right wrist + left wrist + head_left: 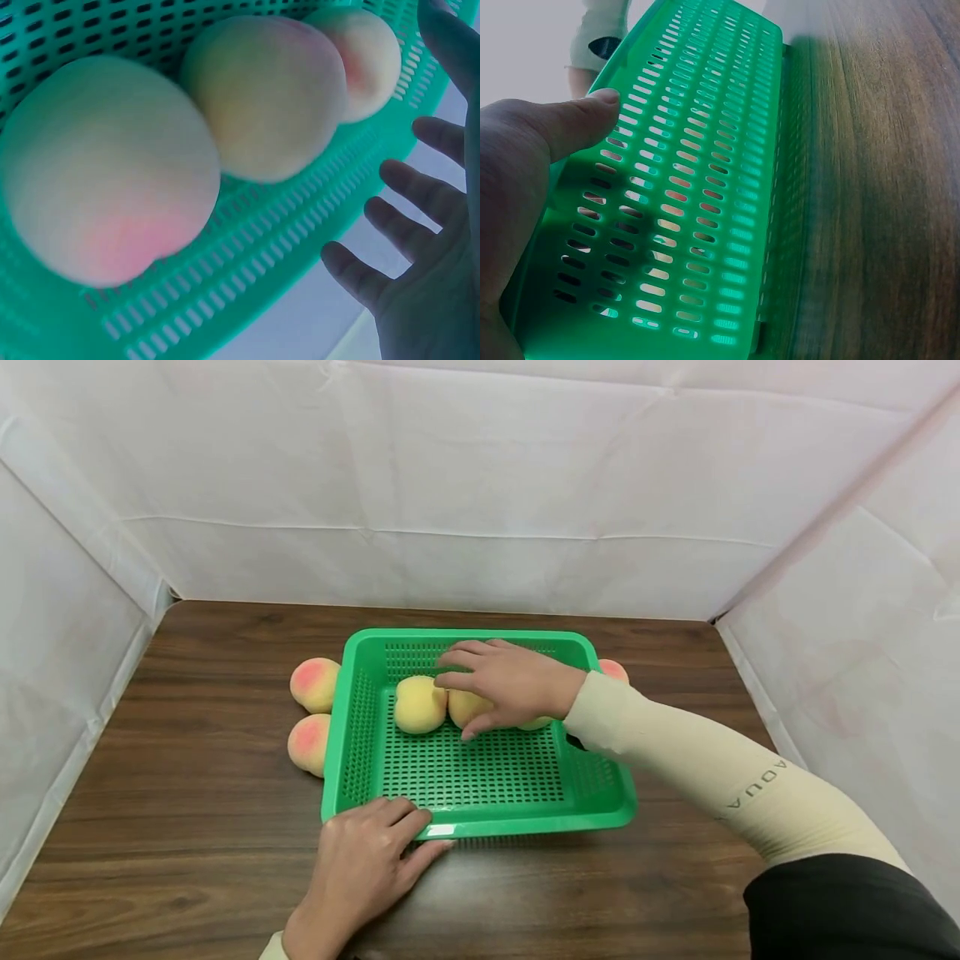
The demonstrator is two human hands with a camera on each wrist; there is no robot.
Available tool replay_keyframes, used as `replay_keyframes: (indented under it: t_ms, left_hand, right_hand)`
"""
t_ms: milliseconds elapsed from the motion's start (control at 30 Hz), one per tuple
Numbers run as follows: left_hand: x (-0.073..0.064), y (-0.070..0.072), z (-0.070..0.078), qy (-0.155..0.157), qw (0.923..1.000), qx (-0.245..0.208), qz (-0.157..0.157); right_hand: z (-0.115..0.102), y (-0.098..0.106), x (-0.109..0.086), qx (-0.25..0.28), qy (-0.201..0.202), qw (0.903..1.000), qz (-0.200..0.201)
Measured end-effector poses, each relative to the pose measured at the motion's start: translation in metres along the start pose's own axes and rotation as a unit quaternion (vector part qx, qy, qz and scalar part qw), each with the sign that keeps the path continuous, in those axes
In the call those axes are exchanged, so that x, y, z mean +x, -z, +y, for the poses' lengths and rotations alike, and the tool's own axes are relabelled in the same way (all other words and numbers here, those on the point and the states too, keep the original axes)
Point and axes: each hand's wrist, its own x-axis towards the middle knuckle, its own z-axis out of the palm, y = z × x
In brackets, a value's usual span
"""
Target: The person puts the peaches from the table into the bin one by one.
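A green perforated plastic basket (480, 823) stands on the table, with three yellow-and-pink peaches in a row inside it. My left hand (367, 860) grips its near rim toward the left corner; the thumb (577, 124) lies along the outer wall in the left wrist view. Over the row hovers my right hand (517, 685), fingers spread and holding nothing. The left peach (418, 705) shows fully, while the hand partly covers the middle peach (465, 705) and the right peach (536, 724). In the right wrist view the fingers stand apart from the nearest peach (112, 172).
Outside the basket's left wall two more peaches sit on the brown wooden table (187, 760), a far one (315, 685) and a nearer one (308, 744). Another peach (613, 671) shows behind the right wall. White cloth walls (480, 485) enclose the table's back and sides.
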Motion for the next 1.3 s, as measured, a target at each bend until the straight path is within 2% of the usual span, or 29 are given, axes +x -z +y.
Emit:
replay_keyframes:
  t_ms: [300,633,800,1000,1300]
  left_hand:
    - [0.000,-0.001,-0.001,-0.004,0.9998,-0.007,0.016]
    - [0.000,0.000,-0.001,0.004,1.0000,-0.003,0.001]
    - [0.000,0.000,0.000,0.001,1.0000,-0.002,0.004]
    - [0.000,0.001,-0.001,0.001,1.0000,-0.003,0.005]
    - [0.000,0.001,0.000,0.001,1.0000,-0.004,0.002]
  right_hand:
    - [0.021,0.003,-0.039,0.014,-0.021,0.9974,0.068]
    - [0.041,-0.001,-0.077,0.041,-0.052,0.9927,0.101]
    - [0.054,-0.003,-0.097,0.050,-0.091,0.9885,0.110]
    - [0.074,-0.010,-0.124,0.091,-0.165,0.9754,0.114]
    - [0.102,-0.033,-0.155,0.146,-0.259,0.9476,0.116]
